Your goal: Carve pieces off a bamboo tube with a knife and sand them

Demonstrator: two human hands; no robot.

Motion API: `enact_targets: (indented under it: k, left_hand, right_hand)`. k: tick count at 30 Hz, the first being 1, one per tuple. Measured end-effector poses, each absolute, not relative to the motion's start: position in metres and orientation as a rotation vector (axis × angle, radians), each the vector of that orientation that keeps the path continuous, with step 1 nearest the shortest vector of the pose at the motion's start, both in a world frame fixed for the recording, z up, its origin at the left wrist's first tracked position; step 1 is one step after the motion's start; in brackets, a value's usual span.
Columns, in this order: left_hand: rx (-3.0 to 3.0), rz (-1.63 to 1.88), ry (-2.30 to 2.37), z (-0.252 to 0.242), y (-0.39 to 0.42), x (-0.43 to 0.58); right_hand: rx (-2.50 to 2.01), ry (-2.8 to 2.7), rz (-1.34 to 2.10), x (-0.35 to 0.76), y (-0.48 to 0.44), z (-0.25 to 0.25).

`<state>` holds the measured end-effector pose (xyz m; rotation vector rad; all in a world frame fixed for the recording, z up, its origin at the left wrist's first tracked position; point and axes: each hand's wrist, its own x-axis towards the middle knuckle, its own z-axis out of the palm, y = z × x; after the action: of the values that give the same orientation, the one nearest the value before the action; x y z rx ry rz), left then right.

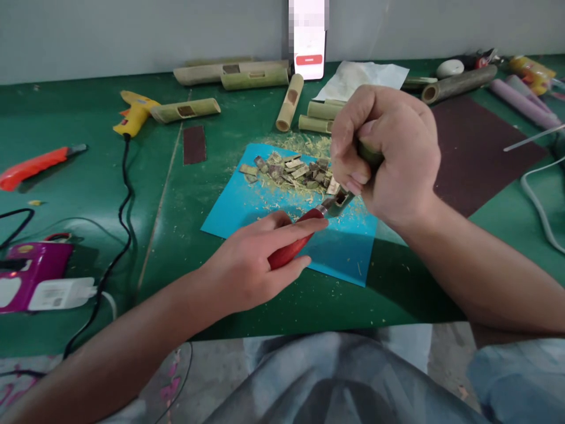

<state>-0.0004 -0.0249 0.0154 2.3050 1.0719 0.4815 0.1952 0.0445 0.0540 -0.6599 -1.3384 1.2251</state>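
Red-handled knife point(286, 252) in closed left grip point(247, 268); right grip point(391, 156) fisted round bamboo piece point(369, 155).

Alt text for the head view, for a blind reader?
Left hand holds a red-handled carving tool, its metal tip against a green bamboo piece gripped in the right hand, above a blue sheet strewn with bamboo chips. Slotted bamboo tubes and a yellow glue gun lie on the green table.
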Motion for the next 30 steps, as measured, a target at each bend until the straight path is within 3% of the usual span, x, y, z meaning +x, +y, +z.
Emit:
enact_targets:
  k: [19, 26, 30]
  left_hand:
    - [2.317, 0.76, 1.072, 0.014, -0.032, 0.012]
    - [2.32, 0.754, 1.1, 0.011, -0.032, 0.013]
    - [2.367, 0.648, 1.175, 0.015, -0.03, 0.016]
  right_hand:
    - [-0.792, -1.24, 0.854, 0.2, 0.044, 0.05]
    - [-0.673, -1.362, 1.151, 0.202, 0.042, 0.054]
    - [-0.738, -1.367, 1.119, 0.198, 0.04, 0.053]
